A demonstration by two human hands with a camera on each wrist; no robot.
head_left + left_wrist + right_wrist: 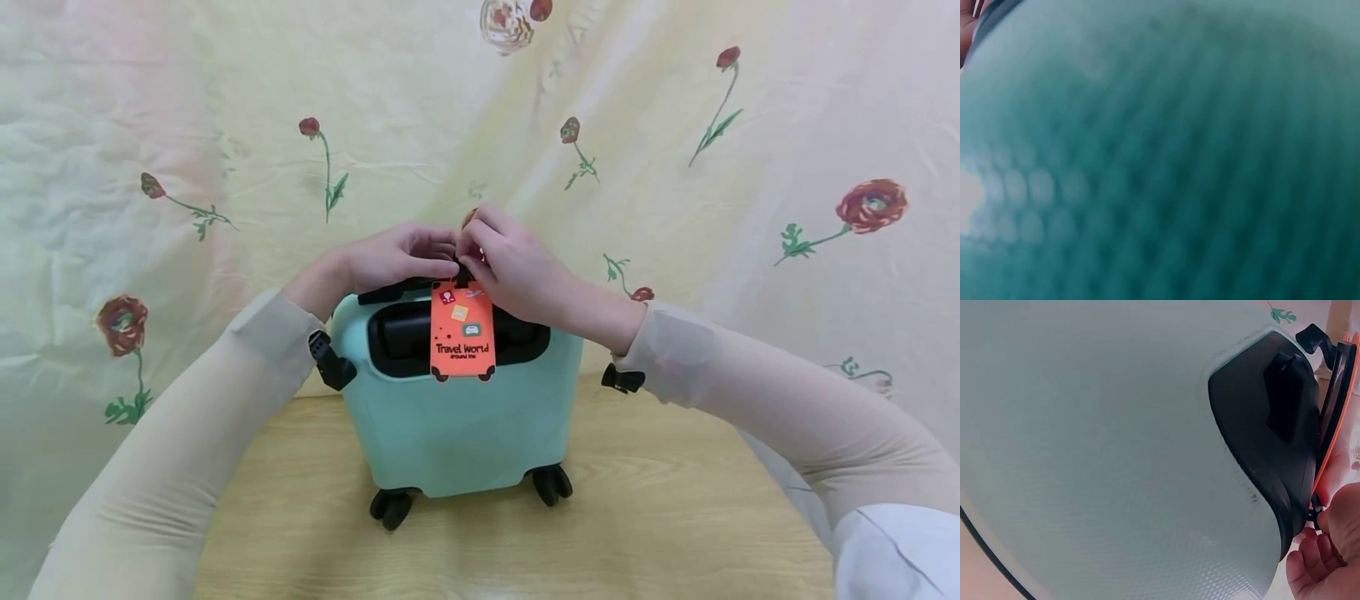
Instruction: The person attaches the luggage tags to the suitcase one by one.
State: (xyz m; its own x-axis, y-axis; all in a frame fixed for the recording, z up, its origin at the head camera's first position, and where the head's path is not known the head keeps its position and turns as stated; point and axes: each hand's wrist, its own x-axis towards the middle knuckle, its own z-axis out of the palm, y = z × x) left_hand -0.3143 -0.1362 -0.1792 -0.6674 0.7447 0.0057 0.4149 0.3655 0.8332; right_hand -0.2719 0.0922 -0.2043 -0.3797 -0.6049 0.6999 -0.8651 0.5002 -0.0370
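A mint-green suitcase [457,425] stands upright on its black wheels. Over the black recess on its top hangs an orange luggage tag [462,333] printed "Travel World", seen edge-on in the right wrist view. My right hand [517,262] pinches the tag's black strap [1315,512] between thumb and curled fingers. From the left, my left hand [390,257] reaches over the black carry handle [393,292], its thumb and fingers closing at the same strap. The hands hide most of the strap and its fastening. Blurred suitcase shell [1179,156] fills the left wrist view.
The suitcase rests on a light wooden table [637,500]. Behind it hangs a pale cloth [420,100] with a red flower print. Black wrist devices [330,362] sit at both cuffs, the left one close to the suitcase's side.
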